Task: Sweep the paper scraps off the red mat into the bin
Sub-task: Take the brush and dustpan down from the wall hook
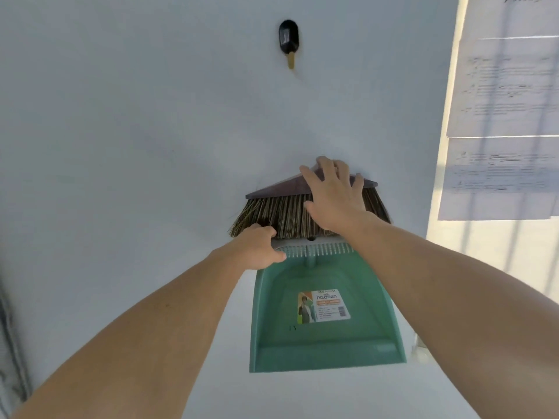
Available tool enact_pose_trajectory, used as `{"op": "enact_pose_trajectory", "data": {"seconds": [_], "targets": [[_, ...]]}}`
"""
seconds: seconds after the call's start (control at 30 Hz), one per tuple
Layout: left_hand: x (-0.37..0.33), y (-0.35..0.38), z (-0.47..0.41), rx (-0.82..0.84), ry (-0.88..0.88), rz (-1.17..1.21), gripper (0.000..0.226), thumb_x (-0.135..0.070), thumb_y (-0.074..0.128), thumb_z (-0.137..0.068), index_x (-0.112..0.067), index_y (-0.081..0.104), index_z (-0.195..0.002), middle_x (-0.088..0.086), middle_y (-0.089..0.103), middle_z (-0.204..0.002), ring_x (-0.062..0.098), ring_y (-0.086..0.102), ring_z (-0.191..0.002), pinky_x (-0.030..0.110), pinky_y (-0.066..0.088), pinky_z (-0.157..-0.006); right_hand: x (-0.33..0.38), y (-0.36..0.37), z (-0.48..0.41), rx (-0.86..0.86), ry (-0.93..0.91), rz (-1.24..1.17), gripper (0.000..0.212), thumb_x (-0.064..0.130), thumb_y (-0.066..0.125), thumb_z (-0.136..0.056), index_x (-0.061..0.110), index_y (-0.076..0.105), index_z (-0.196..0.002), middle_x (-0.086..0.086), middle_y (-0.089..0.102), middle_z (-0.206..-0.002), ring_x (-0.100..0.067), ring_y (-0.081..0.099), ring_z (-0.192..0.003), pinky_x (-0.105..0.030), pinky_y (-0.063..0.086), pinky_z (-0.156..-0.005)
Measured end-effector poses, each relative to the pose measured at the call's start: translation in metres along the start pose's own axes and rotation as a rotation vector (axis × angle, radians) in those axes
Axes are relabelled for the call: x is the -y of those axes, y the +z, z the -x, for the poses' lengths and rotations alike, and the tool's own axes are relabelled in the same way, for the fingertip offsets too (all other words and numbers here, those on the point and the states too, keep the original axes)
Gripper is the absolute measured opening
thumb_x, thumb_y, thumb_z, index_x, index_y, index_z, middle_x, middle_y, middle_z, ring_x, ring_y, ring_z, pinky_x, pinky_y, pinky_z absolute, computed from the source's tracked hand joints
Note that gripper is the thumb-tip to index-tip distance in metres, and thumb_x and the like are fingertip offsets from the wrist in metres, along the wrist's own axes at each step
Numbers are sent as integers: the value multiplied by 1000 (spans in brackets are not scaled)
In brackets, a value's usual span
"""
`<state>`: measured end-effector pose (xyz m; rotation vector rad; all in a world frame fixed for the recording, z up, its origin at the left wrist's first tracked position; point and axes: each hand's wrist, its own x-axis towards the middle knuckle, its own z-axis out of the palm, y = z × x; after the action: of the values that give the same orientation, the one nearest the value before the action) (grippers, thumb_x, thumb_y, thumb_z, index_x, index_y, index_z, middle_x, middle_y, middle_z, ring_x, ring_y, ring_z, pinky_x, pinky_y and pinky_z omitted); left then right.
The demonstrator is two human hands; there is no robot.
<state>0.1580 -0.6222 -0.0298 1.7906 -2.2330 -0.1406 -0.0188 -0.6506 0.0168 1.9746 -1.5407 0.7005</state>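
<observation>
A broom (272,211) with a brown head and straw-coloured bristles hangs flat against a white wall. Just below it is a green plastic dustpan (326,334) with a comb edge and a printed label. My right hand (334,198) lies over the right half of the broom head, fingers spread and hooked over its top edge. My left hand (257,247) pinches the dustpan's upper left corner, thumb on the front. No red mat, paper scraps or bin are in view.
A black wall fitting with a tan peg (289,40) sits high above the broom. Printed paper sheets (508,116) hang on the wall at the right, in sunlight. A grey blurred edge (9,343) runs down the far left.
</observation>
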Motion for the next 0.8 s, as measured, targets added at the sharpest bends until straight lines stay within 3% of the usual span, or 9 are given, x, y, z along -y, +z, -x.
{"op": "enact_pose_trajectory", "data": {"seconds": [0.1,0.23,0.37,0.47,0.63,0.8], "targets": [[0,1,-8,9,1,16,59,-43,61,-90,-10,46,-137,11,49,-134,26,53,-114,32,43,-89,-2,1,-11,-18,34,-21,70,26,60,-91,31,20,-149,-5,4,-157,-34,6,-143,-64,21,-108],[-4,1,-16,30,-12,44,60,-41,62,-91,-9,44,-138,11,52,-136,25,54,-114,31,44,-86,-7,0,-20,38,27,-23,63,32,59,-93,26,26,-147,-8,14,-154,-36,22,-135,-61,29,-103],[-5,-3,-20,81,-66,81,77,-41,65,-89,-12,29,-151,10,47,-141,23,57,-109,29,52,-77,-14,-3,-22,82,-39,35,59,34,61,-91,26,33,-142,-9,20,-148,-37,28,-128,-56,35,-96],[-8,-6,-19,109,-101,193,85,-39,67,-89,-15,20,-154,8,49,-132,22,61,-100,31,58,-73,-17,-6,-25,70,-29,39,51,26,63,-90,24,40,-135,-9,27,-138,-34,34,-120,-53,38,-89],[-15,-6,-19,92,-150,411,78,-35,68,-90,-12,27,-152,10,57,-128,22,68,-93,38,61,-74,-17,-10,-26,78,-30,-24,46,22,64,-90,20,43,-131,-11,29,-134,-33,37,-115,-53,44,-88],[-20,-12,-19,74,-195,483,75,-33,64,-93,-15,24,-153,5,61,-107,23,66,-95,39,59,-77,-21,-14,-22,73,7,-46,44,22,64,-91,19,43,-130,-11,29,-133,-33,37,-114,-52,45,-85]]}}
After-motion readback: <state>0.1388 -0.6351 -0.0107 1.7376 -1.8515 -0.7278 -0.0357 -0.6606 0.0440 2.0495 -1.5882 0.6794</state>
